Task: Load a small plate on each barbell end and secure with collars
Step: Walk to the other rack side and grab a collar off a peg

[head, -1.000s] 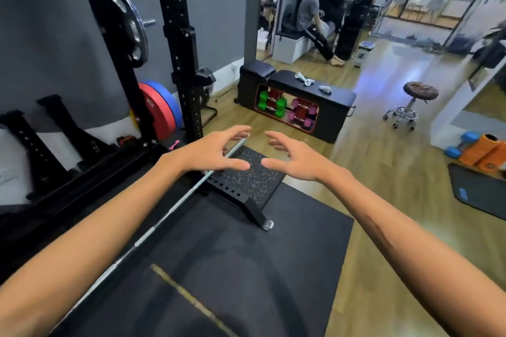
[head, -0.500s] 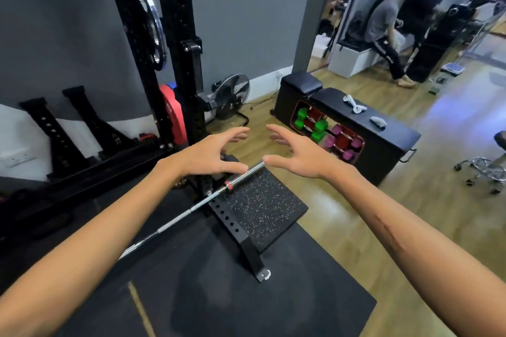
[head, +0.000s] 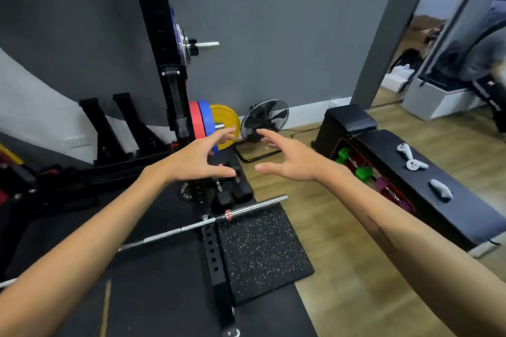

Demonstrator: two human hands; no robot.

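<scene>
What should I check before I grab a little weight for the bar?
1. Left hand empty and open: ok.
2. Right hand empty and open: ok.
3. Barbell sleeve bare, ready for a plate: ok.
4. Bar lying steady over the speckled pad: ok.
5. Small black plate on the floor nearby: ok, partly hidden.
6. Collars to lock it: cannot tell, none clearly seen.

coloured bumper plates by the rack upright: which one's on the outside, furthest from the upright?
The yellow plate. The red plate sits against the rack upright, the blue plate is in the middle, and yellow faces the fan.
</scene>
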